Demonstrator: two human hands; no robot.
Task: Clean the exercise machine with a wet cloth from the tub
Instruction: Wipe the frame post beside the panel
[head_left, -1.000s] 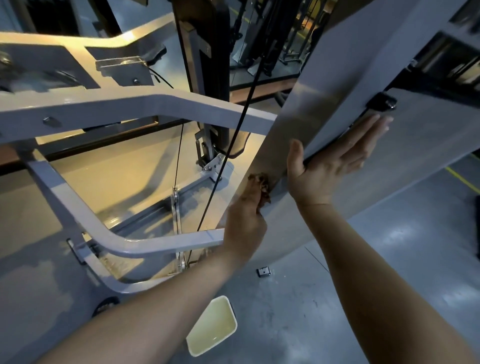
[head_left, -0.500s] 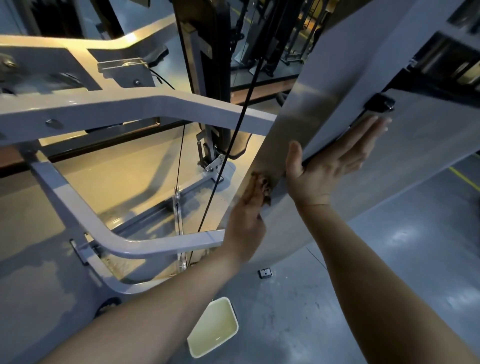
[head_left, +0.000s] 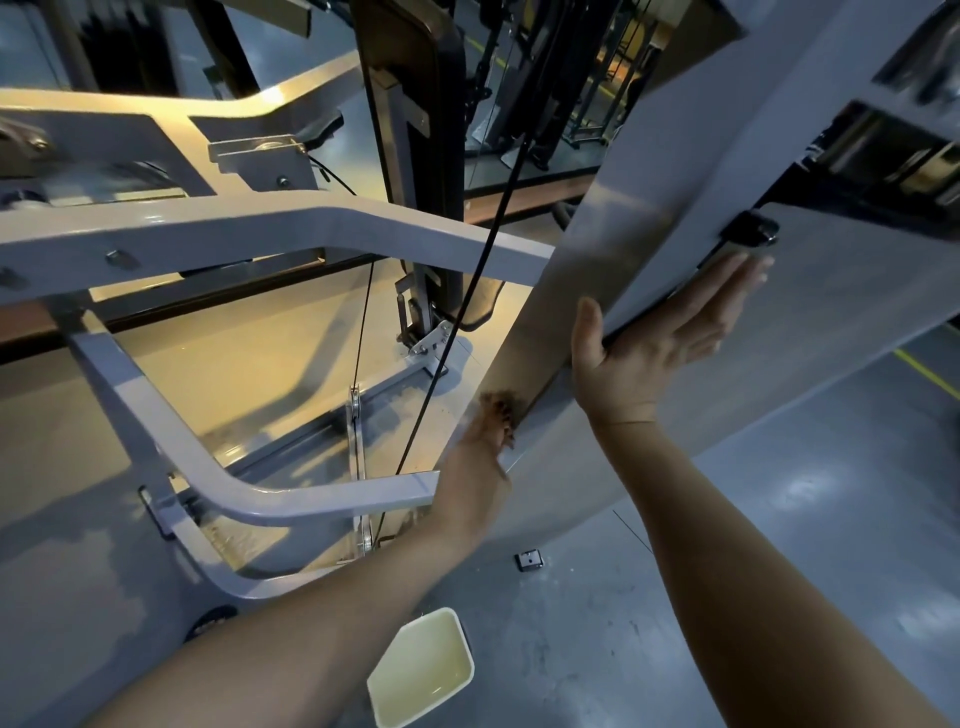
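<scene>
Cloth (head_left: 501, 408) slid lower; tub (head_left: 470, 657) holds pale liquid.

place: gym | evidence: grey exercise machine frame (head_left: 291, 228) across the left, black cable (head_left: 467, 296) at centre, further machines (head_left: 561, 78) at top, painted concrete floor (head_left: 831, 467)

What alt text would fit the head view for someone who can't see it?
A person's left hand holds a brown cloth against a grey machine panel, while the right hand lies flat on it. A pale tub sits on the floor below.
</scene>
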